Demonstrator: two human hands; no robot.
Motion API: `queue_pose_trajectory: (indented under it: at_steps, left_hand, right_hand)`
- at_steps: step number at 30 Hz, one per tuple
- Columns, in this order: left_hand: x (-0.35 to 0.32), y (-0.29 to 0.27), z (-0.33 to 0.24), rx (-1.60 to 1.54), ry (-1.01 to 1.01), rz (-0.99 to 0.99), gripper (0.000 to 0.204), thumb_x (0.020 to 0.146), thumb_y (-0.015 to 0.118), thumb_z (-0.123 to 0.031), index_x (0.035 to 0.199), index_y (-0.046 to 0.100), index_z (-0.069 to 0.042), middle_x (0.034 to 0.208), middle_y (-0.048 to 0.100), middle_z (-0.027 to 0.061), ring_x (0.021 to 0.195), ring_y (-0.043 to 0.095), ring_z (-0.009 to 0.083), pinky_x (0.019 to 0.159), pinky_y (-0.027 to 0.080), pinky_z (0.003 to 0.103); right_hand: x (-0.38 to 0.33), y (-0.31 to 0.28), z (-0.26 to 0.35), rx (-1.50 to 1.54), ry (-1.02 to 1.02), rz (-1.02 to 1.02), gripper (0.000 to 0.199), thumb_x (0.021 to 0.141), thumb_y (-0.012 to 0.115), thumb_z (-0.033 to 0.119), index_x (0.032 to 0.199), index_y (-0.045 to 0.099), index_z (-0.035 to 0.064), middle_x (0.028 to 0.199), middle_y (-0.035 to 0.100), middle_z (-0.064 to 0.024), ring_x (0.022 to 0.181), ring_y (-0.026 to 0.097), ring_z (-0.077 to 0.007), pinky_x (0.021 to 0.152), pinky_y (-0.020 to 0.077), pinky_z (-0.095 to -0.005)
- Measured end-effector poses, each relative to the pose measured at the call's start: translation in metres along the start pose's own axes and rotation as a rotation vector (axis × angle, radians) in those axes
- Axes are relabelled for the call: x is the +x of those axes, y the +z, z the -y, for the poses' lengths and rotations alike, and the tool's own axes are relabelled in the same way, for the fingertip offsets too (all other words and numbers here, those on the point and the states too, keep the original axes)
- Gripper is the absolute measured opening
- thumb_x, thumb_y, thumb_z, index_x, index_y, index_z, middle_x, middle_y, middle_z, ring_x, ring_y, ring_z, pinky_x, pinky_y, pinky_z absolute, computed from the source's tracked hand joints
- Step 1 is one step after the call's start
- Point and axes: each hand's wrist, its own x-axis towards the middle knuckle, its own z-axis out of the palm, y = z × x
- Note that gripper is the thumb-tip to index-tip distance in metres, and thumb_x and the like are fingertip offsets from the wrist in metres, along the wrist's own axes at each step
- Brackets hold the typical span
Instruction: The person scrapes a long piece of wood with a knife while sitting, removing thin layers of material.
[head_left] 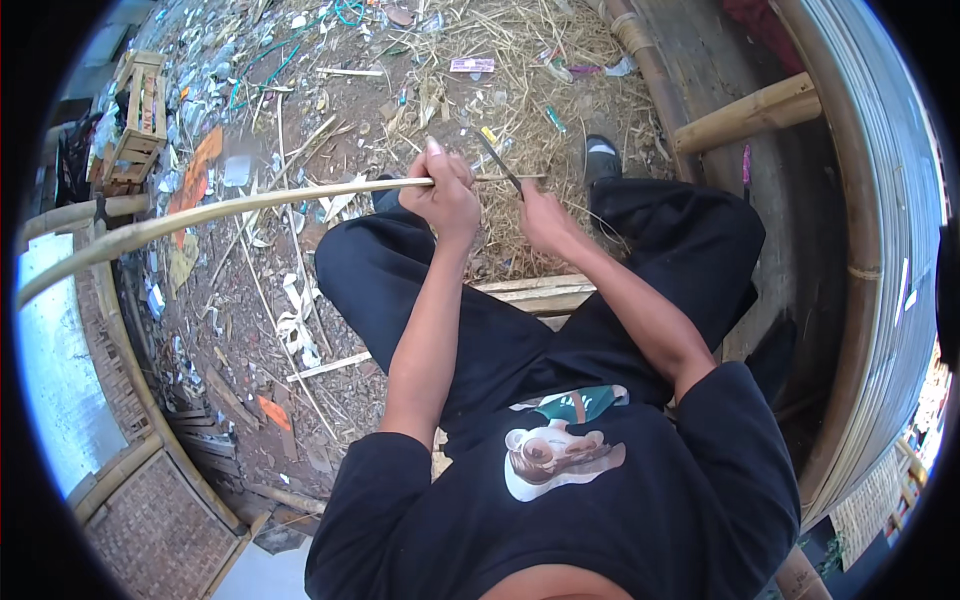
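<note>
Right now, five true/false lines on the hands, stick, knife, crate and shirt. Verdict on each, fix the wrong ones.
1. The left hand grips a long, pale stick. True.
2. The right hand is empty. False: it holds a knife with a narrow, dark blade.
3. The stick's longer part runs off to the person's right. False: it runs to the left.
4. A wooden crate stands at the picture's upper left. True.
5. The shirt is plain white. False: it is dark, with a cartoon print on the front.
</note>
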Motion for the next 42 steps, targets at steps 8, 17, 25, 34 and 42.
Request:
queue_pose_trajectory:
  at_steps: [8,17,25,34,42]
  left_hand:
    - [-0.005,0.002,-0.010,0.064,-0.032,-0.005,0.040,0.095,0.043,-0.010,0.057,0.031,-0.007,0.043,0.034,-0.0021,0.036,0.028,0.0039,0.036,0.020,0.024]
    - [0.001,-0.001,-0.002,0.050,-0.050,-0.066,0.041,0.096,0.043,-0.013,0.057,0.033,-0.007,0.043,0.035,-0.0015,0.037,0.030,0.0047,0.036,0.022,0.023]
    - [0.009,0.000,-0.004,0.088,-0.027,-0.158,0.041,0.096,0.043,-0.015,0.057,0.031,-0.008,0.043,0.035,-0.0018,0.036,0.028,0.0047,0.036,0.022,0.024]
    - [-0.003,0.003,-0.004,0.116,-0.034,-0.121,0.041,0.096,0.044,-0.017,0.058,0.033,-0.008,0.044,0.035,-0.0020,0.037,0.031,0.0050,0.037,0.022,0.023]
    - [0.005,0.000,-0.002,0.090,-0.032,-0.137,0.041,0.096,0.044,-0.017,0.058,0.032,-0.009,0.044,0.034,-0.0021,0.038,0.028,0.0045,0.037,0.021,0.023]
  right_hand:
    - [-0.007,0.007,0.016,0.355,-0.135,-0.285,0.016,0.090,0.043,0.008,0.100,0.036,-0.0016,0.072,0.057,-0.0307,0.071,0.056,-0.0499,0.065,0.0435,-0.0556]
    - [-0.007,-0.011,0.030,0.298,-0.046,-0.216,0.016,0.092,0.041,0.012,0.100,0.036,-0.0012,0.071,0.057,-0.0292,0.069,0.056,-0.0491,0.060,0.0418,-0.0551]
    - [0.004,0.016,0.005,0.267,-0.033,-0.051,0.014,0.093,0.041,0.013,0.098,0.036,0.0010,0.066,0.055,-0.0287,0.068,0.055,-0.0488,0.057,0.0386,-0.0552]
    - [-0.003,0.031,-0.033,0.130,0.014,-0.117,0.016,0.092,0.041,0.012,0.103,0.037,0.0005,0.069,0.055,-0.0299,0.071,0.056,-0.0486,0.061,0.0410,-0.0557]
    - [0.000,-0.015,0.023,0.364,-0.054,-0.222,0.018,0.093,0.038,0.017,0.104,0.036,0.0023,0.072,0.057,-0.0289,0.073,0.056,-0.0499,0.064,0.0416,-0.0568]
